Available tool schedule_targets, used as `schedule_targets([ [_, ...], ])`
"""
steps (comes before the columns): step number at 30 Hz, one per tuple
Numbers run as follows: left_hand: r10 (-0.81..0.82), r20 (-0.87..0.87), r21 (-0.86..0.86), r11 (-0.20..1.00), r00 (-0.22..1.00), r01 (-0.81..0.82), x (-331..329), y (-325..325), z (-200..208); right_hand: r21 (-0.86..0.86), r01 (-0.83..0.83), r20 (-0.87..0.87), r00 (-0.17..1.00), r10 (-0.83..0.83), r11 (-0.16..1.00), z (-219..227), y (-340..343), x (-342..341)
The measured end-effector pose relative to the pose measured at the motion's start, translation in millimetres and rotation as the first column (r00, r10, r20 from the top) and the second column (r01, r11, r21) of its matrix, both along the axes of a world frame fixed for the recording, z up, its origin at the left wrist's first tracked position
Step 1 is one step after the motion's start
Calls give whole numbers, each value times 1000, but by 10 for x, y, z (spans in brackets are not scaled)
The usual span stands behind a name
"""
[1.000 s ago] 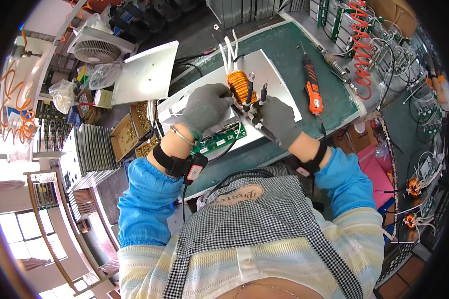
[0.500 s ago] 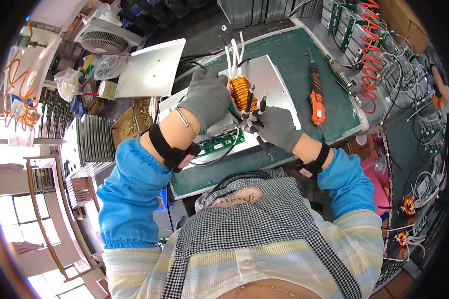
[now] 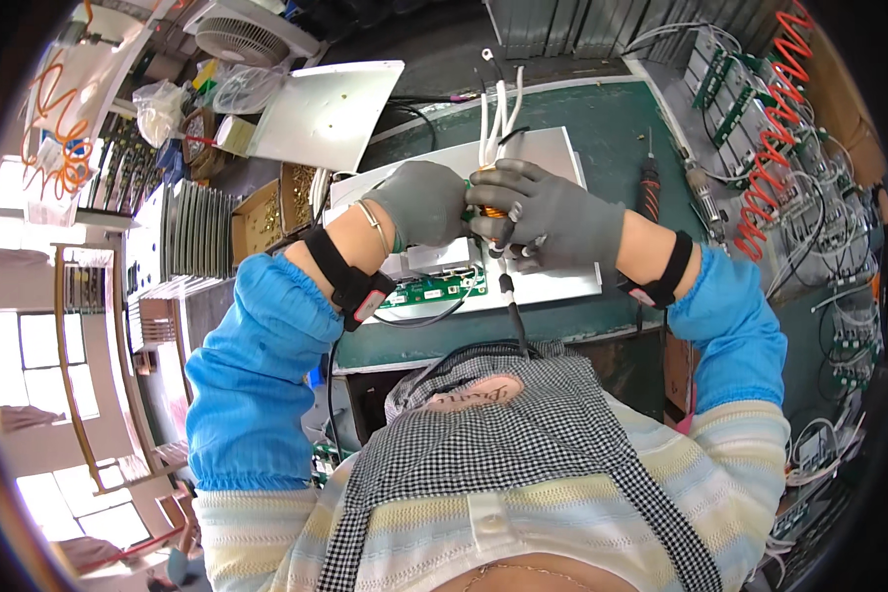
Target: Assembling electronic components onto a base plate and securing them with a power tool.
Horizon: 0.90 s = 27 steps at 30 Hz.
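Observation:
An orange copper-wire coil (image 3: 494, 211) sits over a white metal panel (image 3: 565, 286) on the green bench, largely hidden by my hands. My right hand (image 3: 559, 212), grey-gloved, lies across the coil with its fingers curled over it. Close against the coil's left side is my left hand (image 3: 425, 202), also gloved; its fingers are bent, and whatever they hold is hidden. White cables (image 3: 498, 118) run from the coil toward the far edge, and a dark-sleeved lead (image 3: 512, 301) points toward me. Left of that lead, a green circuit board (image 3: 434, 291) shows on the panel.
Right of the panel lies an electric screwdriver (image 3: 649, 187) on the green bench (image 3: 602, 113). Beyond it hangs a red coiled hose (image 3: 768, 163) near several circuit assemblies. At left are a cardboard box of small brass-coloured parts (image 3: 257, 227), stacked metal plates (image 3: 202, 229) and a tilted white panel (image 3: 331, 113).
My right hand has moved up from the coil's near-side leads and now covers most of the coil. My left hand remains close beside it. The whole view has shifted slightly.

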<state>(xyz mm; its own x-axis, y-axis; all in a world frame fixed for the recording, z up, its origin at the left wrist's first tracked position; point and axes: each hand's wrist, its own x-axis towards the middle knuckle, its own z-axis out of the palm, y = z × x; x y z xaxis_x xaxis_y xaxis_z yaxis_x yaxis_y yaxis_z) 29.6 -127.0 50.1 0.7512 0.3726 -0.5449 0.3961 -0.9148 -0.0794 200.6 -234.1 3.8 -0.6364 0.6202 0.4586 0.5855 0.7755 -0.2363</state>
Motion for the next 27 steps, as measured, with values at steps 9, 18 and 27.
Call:
schedule_targets([
  [9,189,-68,33,982,980,-187,140,-139,28,241,-139,56,990,129,960,-201,247,-18],
  [18,246,47,98,963,968,-249,116,-101,-111,-91,110,-466,874,-140,990,-404,-269,-47],
  [27,76,642,-37,997,763,-69,-365,122,234,-454,138,-426,834,-350,880,-556,-803,-487],
])
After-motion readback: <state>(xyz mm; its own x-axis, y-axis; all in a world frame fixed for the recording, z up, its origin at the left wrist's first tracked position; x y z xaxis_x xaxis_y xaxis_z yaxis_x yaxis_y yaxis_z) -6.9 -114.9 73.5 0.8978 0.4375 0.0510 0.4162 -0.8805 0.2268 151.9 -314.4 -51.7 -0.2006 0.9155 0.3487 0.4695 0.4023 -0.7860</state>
